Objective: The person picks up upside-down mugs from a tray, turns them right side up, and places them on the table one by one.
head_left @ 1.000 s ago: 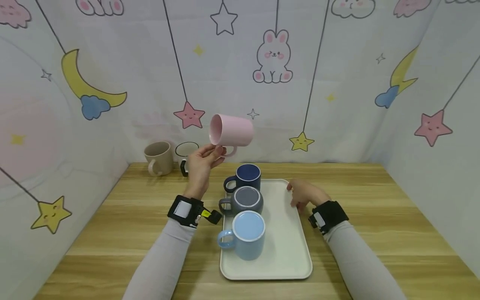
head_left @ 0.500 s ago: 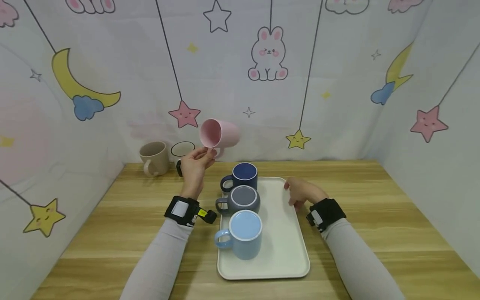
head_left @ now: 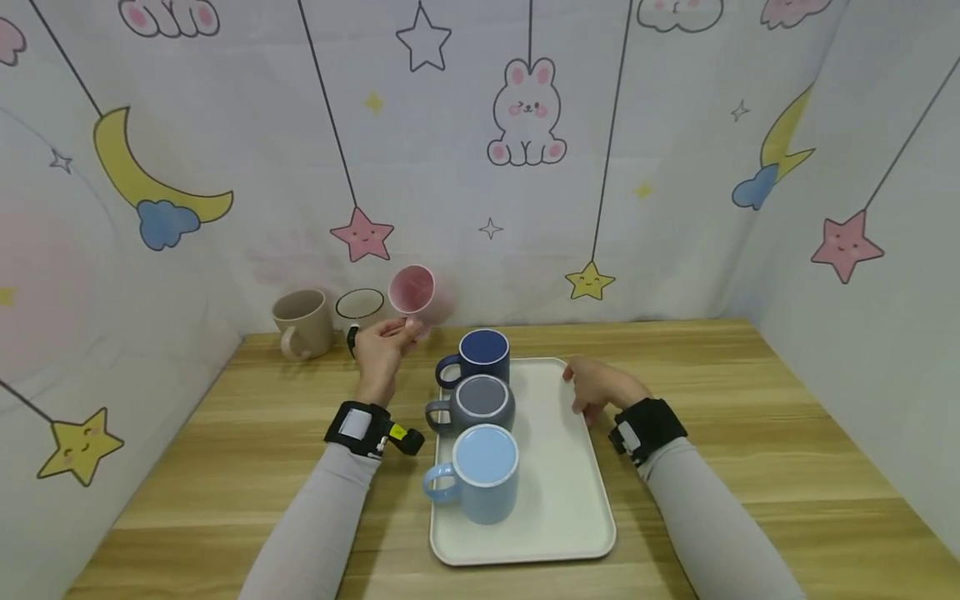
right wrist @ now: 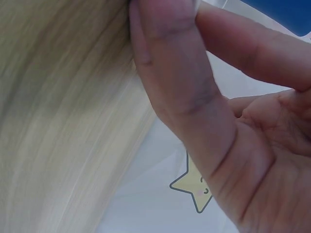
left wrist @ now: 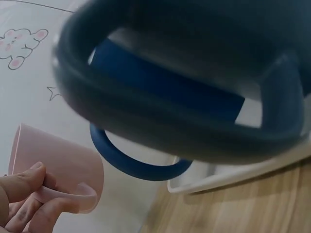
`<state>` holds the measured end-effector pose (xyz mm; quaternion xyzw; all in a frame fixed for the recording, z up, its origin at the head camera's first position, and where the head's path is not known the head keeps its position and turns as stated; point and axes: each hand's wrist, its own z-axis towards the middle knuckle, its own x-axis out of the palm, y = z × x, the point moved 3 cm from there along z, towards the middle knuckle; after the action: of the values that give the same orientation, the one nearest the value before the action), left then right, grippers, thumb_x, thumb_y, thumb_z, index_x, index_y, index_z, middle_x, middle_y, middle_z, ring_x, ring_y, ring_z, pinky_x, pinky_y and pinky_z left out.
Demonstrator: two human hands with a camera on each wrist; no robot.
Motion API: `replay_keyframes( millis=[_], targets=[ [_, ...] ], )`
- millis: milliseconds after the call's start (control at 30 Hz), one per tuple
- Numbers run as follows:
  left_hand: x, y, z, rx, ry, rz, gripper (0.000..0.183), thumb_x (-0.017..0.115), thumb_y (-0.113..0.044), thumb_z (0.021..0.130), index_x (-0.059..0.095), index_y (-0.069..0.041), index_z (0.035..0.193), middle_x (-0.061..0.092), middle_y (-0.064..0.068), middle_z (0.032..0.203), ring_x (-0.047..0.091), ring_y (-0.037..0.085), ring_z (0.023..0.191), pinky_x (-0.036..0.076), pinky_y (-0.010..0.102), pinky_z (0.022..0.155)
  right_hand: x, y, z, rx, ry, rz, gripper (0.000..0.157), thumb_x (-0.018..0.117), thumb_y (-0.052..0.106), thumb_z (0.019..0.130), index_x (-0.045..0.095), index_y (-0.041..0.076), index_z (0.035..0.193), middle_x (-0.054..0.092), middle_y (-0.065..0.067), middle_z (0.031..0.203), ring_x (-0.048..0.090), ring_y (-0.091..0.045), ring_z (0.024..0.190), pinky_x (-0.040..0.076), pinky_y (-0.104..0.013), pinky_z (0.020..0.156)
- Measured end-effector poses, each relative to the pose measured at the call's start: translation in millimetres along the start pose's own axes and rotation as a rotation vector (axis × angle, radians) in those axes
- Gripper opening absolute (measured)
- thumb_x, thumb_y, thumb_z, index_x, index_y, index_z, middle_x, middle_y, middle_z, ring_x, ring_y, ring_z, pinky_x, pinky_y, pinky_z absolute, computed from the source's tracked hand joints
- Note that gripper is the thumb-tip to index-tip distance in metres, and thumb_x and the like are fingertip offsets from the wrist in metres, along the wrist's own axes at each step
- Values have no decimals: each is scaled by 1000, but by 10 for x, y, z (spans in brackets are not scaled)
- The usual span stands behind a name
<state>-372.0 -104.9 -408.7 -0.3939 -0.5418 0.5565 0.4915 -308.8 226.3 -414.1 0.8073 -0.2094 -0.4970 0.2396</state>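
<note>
My left hand (head_left: 380, 354) grips the handle of a pink mug (head_left: 414, 290), tilted so its mouth faces me. In the left wrist view the thumb and fingers close on the handle of this pink mug (left wrist: 63, 155). My right hand (head_left: 606, 385) holds the right rim of a cream tray (head_left: 566, 483), its fingers bent at the edge. On the tray's left side stand a navy mug (head_left: 485, 347), a grey mug (head_left: 482, 397) and a light blue mug (head_left: 486, 475), all upside down with handles pointing left.
At the back left of the wooden table (head_left: 247, 450) stand a beige mug (head_left: 303, 321) and a white mug with a dark rim (head_left: 362, 307), the latter partly hidden by my left hand. A curtain with cartoon prints (head_left: 450, 150) hangs behind.
My left hand has lowered the pink mug toward the back of the table and turned its mouth more toward me. The right hand stays at the tray's rim.
</note>
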Motion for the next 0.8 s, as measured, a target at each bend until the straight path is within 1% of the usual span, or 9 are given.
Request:
replay_keyframes(
  millis=[133,267,367,467,533,600,700,800],
  targets=[
    [-11,67,21,-38,19,-1,28,79,-7,93,72,10,114,78,15,101,75,15,84,63,33,83,4,0,5,-1,2,-6,51,69,-14,89,47,-9,135,56,-20,108,68,-21,61,60,-29,61],
    [-9,106,34,-71,43,-37,27,78,-3,93,71,11,115,78,16,102,75,14,83,63,27,75,5,0,-2,1,-3,-2,52,70,-14,89,47,-9,135,56,-21,109,68,-22,61,61,-30,62],
    [0,139,39,-88,59,-37,30,76,-1,93,70,12,119,77,19,106,74,12,83,62,23,73,8,-17,-8,5,-5,8,52,69,-13,89,47,-8,136,55,-21,112,69,-23,62,61,-30,62],
    [10,172,37,-95,71,-13,30,75,-1,94,69,13,120,77,19,105,73,11,82,63,29,79,11,-36,-10,4,-5,19,52,69,-14,89,47,-8,136,54,-22,114,68,-23,62,61,-30,62],
    [11,197,40,-98,75,1,29,75,-2,95,70,12,120,77,16,102,73,10,81,63,34,84,14,-43,-8,3,-2,19,52,69,-14,89,47,-8,136,54,-22,113,68,-23,62,61,-30,62],
    [10,225,51,-99,84,9,30,75,-2,95,69,13,120,78,13,99,72,10,80,62,37,88,13,-44,-3,-1,1,13,52,68,-14,89,46,-8,136,55,-22,113,68,-22,61,60,-30,62],
    [10,271,75,-118,109,-17,31,74,0,95,68,15,122,78,14,99,74,12,82,62,37,89,6,-35,4,-9,4,4,52,67,-14,90,45,-9,137,55,-22,112,69,-22,60,60,-29,62],
    [6,295,85,-145,133,-53,34,72,0,97,65,15,126,76,21,107,74,16,87,62,36,90,-5,-19,12,-11,7,14,52,66,-15,89,45,-10,137,54,-22,110,68,-21,59,61,-30,60]
  ],
)
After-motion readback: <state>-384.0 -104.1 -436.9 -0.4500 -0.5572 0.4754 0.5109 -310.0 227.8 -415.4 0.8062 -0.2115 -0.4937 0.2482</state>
